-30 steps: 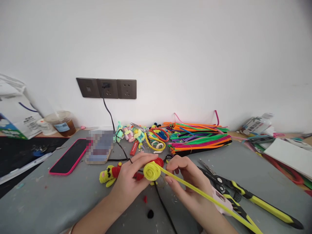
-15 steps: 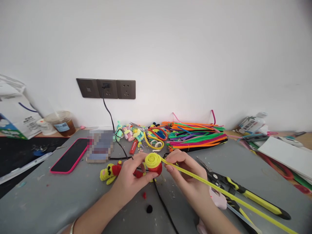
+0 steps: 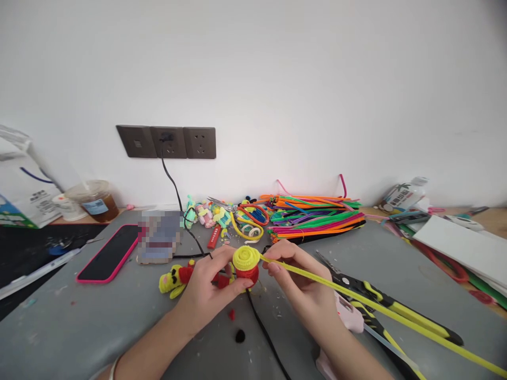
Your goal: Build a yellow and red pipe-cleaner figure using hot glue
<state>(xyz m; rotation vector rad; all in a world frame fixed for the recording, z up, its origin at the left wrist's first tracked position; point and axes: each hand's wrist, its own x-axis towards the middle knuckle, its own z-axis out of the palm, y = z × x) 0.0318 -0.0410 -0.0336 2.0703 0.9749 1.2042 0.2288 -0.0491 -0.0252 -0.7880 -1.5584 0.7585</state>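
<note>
1. Yellow pipe cleaner coil [image 3: 246, 257] sits on a red pipe cleaner roll [image 3: 247, 274], above the middle of the grey table [image 3: 99, 322], near its front edge.
2. Left hand [image 3: 206, 287] is closed around the red roll from the left side.
3. Right hand [image 3: 299, 279] pinches the loose yellow pipe cleaner [image 3: 356, 301] just beside the coil.
4. Yellow-handled pliers [image 3: 388, 309] lie toward the right edge; a pink-cased phone [image 3: 106, 256] lies toward the left edge.

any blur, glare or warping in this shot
Head view: even soft light, no harsh glare; a pixelated patch hides one item beside the pink-cased phone; wide-lens warping bends the grey table edges; yellow pipe-cleaner coil stays sharp.
</note>
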